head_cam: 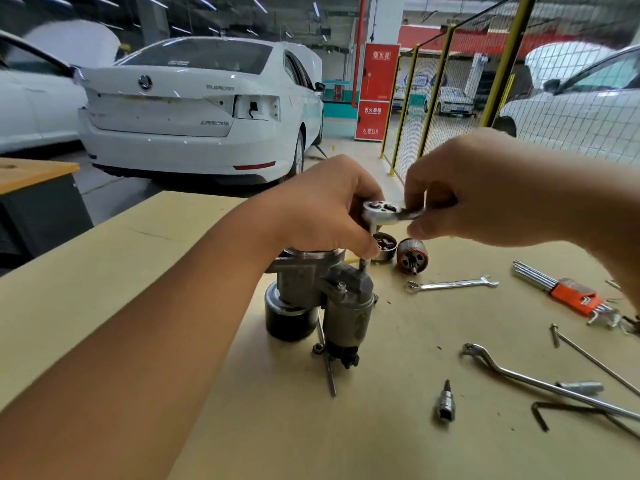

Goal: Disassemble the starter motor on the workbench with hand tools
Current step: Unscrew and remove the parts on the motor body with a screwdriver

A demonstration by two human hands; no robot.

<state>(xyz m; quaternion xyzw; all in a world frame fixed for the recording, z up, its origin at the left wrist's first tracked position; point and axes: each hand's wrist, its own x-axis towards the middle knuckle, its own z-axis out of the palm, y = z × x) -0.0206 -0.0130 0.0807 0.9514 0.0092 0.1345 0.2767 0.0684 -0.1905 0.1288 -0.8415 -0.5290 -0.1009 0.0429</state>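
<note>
Starter motor (322, 299) stands upright on workbench (381, 427); left hand (325, 209) fingers closed on the socket extension above it; right hand (485, 188) pinches the ratchet (388, 214) handle; loose tools lie right.

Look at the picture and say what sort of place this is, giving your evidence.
Probably a car repair workshop or training garage. White cars stand parked indoors behind the workbench, a starter motor is being taken apart, and spanners and hex keys lie around it.
</note>
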